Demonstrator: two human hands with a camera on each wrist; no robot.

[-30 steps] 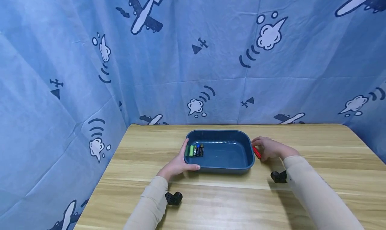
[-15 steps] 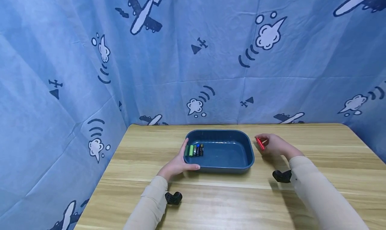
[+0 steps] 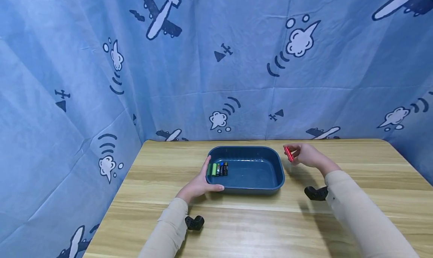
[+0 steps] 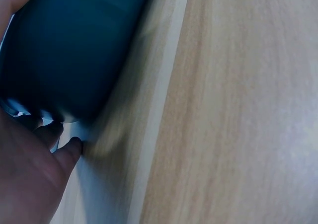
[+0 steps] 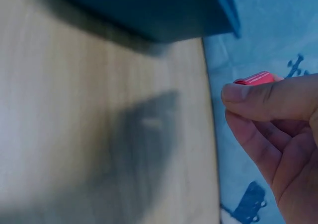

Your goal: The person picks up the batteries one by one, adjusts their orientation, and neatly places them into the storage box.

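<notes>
In the head view, a dark blue plastic bin (image 3: 250, 175) stands on the table. My left hand (image 3: 196, 184) holds its front left corner, thumb along the front wall and fingers at the left end; the left wrist view shows fingertips against the bin (image 4: 74, 45). Several batteries (image 3: 218, 169), green and dark, stand or lie side by side at the bin's left end; which, I cannot tell. Right of the bin, my right hand (image 3: 306, 155) pinches a red battery (image 3: 288, 154), tilted and raised above the table. Fingertips partly cover this battery (image 5: 258, 78) in the right wrist view.
The wooden table (image 3: 236, 228) extends in front and to both sides. A blue curtain (image 3: 203, 73) with printed airplanes hangs behind its far edge. Black wrist cameras (image 3: 194, 223) show below both hands.
My right hand has lifted the red battery from beside the bin's right end and moved it up and toward the far edge. The left hand keeps its place on the bin.
</notes>
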